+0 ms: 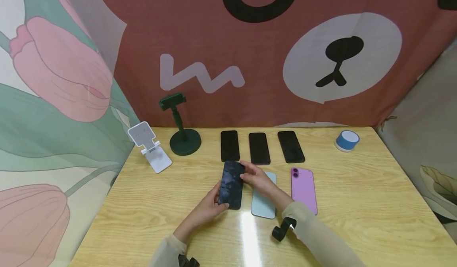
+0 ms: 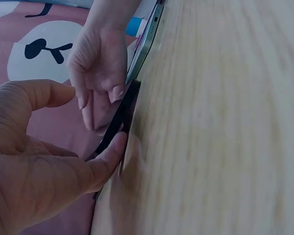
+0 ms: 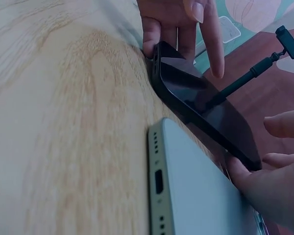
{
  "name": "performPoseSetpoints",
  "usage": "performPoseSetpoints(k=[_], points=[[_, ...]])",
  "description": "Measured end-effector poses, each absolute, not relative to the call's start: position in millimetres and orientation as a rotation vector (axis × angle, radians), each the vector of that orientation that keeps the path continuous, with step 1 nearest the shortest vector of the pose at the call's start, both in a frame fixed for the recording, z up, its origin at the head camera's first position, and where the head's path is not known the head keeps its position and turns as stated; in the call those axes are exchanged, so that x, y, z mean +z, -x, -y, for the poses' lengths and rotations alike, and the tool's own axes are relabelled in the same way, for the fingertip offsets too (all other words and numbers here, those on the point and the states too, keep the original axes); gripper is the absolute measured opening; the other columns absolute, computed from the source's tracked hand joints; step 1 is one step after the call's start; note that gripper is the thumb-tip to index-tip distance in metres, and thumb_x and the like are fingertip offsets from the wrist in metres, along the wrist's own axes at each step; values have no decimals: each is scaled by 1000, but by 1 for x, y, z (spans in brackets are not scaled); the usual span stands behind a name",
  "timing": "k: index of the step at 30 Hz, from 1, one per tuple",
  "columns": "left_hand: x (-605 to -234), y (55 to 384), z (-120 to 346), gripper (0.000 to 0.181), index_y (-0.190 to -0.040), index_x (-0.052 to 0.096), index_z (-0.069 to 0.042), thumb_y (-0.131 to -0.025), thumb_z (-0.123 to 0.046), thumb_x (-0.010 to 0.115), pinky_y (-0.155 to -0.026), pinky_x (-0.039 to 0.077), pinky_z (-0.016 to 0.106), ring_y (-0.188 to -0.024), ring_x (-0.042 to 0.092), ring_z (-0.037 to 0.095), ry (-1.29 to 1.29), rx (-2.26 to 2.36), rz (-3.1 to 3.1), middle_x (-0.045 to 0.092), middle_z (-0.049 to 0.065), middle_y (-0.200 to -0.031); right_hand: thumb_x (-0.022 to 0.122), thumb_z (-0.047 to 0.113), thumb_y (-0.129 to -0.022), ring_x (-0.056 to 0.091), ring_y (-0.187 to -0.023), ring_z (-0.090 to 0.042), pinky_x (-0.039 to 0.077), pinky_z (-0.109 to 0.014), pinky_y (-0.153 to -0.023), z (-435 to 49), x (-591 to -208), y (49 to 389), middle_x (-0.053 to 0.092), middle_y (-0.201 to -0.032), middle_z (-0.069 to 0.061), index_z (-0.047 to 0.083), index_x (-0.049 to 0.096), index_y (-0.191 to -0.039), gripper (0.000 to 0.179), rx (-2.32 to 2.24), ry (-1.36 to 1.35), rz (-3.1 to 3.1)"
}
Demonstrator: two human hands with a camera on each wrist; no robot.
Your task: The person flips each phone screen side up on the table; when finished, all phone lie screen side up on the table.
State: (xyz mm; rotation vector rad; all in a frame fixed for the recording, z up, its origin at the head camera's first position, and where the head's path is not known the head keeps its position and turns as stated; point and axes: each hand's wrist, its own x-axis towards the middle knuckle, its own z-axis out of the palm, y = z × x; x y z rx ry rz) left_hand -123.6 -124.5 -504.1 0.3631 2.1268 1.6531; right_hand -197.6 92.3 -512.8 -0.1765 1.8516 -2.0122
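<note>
A dark smartphone (image 1: 231,184) lies between my two hands, its glossy screen facing up and catching reflections. At its lower left, my left hand (image 1: 208,208) grips the phone with the thumb by the bottom edge and fingers along the side. My right hand (image 1: 260,179) holds the upper right edge between thumb and fingers. In the right wrist view, the phone (image 3: 206,100) sits close over the table at a slight tilt. A pale blue phone (image 1: 263,203) lies face down under my right wrist, its end with the charging port (image 3: 159,181) nearest that camera.
Three black-screened phones (image 1: 258,148) lie in a row behind. A purple phone (image 1: 304,189) rests face down at right. A white folding stand (image 1: 157,158) and dark green phone stand (image 1: 185,142) are at back left, a blue-and-white round object (image 1: 347,141) at back right.
</note>
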Motion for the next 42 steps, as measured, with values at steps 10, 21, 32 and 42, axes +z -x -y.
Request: performPoseSetpoints(k=[10, 21, 32, 42], points=[[-496, 119, 134, 80, -148, 13, 6, -89, -12, 64, -88, 48, 35, -113, 50, 32, -286, 1598, -2227, 45, 23, -130, 54, 2, -92, 24, -135, -43, 30, -50, -106, -92, -509, 195, 24, -146, -34, -2, 28, -146, 60, -1962, 122, -1874], [-495, 124, 138, 78, -149, 18, 1, -89, -17, 64, -90, 45, 41, -115, 47, 32, -216, 1559, -2222, 40, 22, -138, 53, 1, -93, 22, -136, -44, 26, -49, -108, -88, -506, 190, 19, -149, -31, -6, 22, -146, 62, -1941, 182, -1881], [-502, 126, 138, 80, -150, 20, -2, -87, -19, 67, -88, 45, 41, -114, 46, 30, -196, 1530, -2263, 39, 20, -138, 51, 1, -94, 27, -135, -43, 27, -48, -108, -88, -508, 185, 26, -147, -31, -8, 24, -145, 59, -1950, 173, -1867], [-502, 124, 135, 77, -149, 22, -3, -88, -18, 66, -88, 46, 40, -112, 46, 31, -196, 1534, -2298, 39, 22, -136, 48, -3, -93, 33, -131, -44, 36, -39, -104, -99, -504, 182, 30, -142, -34, -10, 23, -144, 57, -2009, 210, -1803]])
